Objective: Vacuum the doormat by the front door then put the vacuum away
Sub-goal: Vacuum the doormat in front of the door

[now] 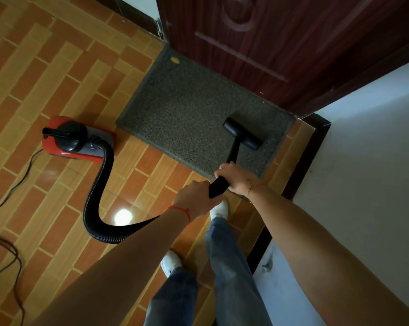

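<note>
Both hands on the wand, nozzle on the doormat, near-right corner.

Left hand (pixel 195 198) grips the wand (pixel 224 175) at its near end, right hand (pixel 234 178) just ahead; both sets of fingers wrapped shut around it. Wand axis runs away from the hands toward the door (pixel 281 43); nozzle (pixel 243 136) lies crosswise on the doormat (pixel 187 109). Judgement: uncovered mat is left and farther, so next strokes go that way. Canister (pixel 77 140) sits left on the floor, hose (pixel 100 196) looping back.
</note>
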Demonstrator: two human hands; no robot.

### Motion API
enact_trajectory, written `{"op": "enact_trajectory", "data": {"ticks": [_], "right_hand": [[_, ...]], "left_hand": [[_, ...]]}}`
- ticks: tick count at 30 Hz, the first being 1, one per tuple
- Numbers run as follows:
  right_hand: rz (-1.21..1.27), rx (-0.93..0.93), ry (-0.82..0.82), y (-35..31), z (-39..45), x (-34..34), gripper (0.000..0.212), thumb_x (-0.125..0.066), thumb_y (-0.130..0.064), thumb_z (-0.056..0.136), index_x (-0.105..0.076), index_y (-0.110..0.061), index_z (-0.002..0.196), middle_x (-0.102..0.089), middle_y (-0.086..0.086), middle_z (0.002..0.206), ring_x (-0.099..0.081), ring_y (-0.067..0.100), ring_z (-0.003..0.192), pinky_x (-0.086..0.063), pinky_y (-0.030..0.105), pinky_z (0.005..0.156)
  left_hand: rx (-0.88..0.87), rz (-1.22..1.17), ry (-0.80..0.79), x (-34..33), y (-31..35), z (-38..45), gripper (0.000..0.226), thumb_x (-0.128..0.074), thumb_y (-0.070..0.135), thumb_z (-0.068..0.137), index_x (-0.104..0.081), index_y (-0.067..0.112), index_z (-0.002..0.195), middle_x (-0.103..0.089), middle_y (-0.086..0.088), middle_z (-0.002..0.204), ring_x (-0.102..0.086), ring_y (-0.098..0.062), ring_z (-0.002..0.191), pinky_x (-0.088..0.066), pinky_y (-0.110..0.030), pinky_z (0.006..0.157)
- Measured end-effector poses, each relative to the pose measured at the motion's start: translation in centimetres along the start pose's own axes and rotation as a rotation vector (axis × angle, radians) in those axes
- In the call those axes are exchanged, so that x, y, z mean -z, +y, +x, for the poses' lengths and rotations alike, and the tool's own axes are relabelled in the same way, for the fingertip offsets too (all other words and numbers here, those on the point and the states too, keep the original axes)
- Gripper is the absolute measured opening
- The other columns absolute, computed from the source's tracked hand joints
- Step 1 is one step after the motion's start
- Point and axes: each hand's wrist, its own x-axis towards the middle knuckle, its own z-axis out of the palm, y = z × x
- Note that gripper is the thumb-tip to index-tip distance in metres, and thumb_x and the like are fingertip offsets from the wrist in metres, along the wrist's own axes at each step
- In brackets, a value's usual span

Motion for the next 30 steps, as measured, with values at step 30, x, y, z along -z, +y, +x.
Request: {"op": "enact_trajectory", "data": {"ticks": [30], "right_hand": [[-0.117, 0.024, -0.092, 14.6, 3.7, 11.4, 0.02, -0.05, 0.002, 0.089, -0.052, -0.012, 0.102, -0.051, 0.008, 0.117, -0.053, 0.034, 0.11, -0.043, 0.038, 0.072]], "left_hand": [[-0.05, -0.161, -0.056, 7.1, 10.8, 13.1, 0.037, -0.051, 0.052, 0.089, -0.059, 0.016, 0.081, -0.061, 0.0, 0.063, -0.063, -0.019, 0.057, -0.055, -0.037, 0.06]]}}
